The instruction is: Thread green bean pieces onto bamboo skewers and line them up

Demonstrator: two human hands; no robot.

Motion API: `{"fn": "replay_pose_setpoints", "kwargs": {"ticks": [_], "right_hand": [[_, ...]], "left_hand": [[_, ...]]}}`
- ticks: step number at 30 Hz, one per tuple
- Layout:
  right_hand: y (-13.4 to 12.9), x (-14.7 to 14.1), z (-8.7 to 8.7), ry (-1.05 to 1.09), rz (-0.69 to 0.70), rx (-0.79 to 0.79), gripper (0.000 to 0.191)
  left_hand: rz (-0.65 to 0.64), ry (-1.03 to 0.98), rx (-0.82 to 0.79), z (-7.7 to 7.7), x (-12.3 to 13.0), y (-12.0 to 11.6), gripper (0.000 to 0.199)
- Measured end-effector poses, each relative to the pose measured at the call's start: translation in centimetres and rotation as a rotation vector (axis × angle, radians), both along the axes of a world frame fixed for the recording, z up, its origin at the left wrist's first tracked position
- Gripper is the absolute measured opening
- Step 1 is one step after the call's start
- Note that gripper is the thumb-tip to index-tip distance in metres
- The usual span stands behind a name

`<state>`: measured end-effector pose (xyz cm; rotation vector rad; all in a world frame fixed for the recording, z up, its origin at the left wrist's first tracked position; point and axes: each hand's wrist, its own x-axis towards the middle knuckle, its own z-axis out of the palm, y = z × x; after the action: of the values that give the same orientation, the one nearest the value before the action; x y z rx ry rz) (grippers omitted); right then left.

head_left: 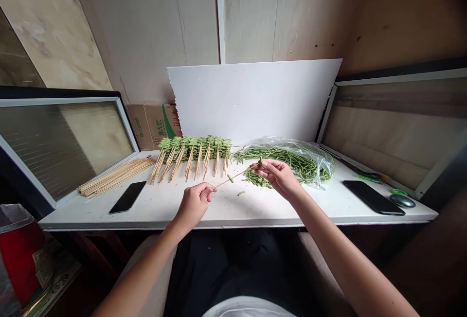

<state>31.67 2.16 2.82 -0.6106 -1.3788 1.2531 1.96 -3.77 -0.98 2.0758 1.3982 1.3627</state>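
My left hand [197,201] pinches the near end of a thin wooden skewer [239,174], which slants up to the right. One short green bean piece [230,179] is threaded on the skewer. At its far end, my right hand [275,175] holds another green bean piece [260,163] between thumb and fingers. Cut bean pieces [257,179] lie in a pile beside and partly behind my right hand. Long green beans [297,161] rest behind it in a clear plastic bag [323,161]. Filled bean skewers [197,147] are stacked at the back left, sticks pointing forward.
Bare skewers [116,176] lie at the left of the white table [153,215], near a black phone [127,197]. Another phone [372,197] and a dark mouse-like object [403,201] are at the right. Behind stand a white board [255,100] and a cardboard box [149,122].
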Motion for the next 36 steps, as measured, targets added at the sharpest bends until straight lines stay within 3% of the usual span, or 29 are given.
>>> {"fn": "replay_pose_setpoints", "kwargs": {"ticks": [17,23,31,36], "right_hand": [[0.2,0.4,-0.5,-0.151,-0.131,0.135,0.027],[-0.1,-0.3,-0.3,-0.087,-0.13,0.101,0.032],[0.5,-0.8,-0.9,0.014,-0.229,0.024,0.031],[0.5,-1.3,-1.5,-0.033,-0.244,0.087,0.029]], "left_hand": [[0.099,0.148,0.126,-0.7,-1.0,0.3,0.031],[0.062,0.142,0.147,-0.3,-0.9,0.3,0.029],[0.041,0.048,0.278,-0.4,-0.9,0.9,0.008],[0.056,0.076,0.366,-0.8,-1.2,1.1,0.014]]}}
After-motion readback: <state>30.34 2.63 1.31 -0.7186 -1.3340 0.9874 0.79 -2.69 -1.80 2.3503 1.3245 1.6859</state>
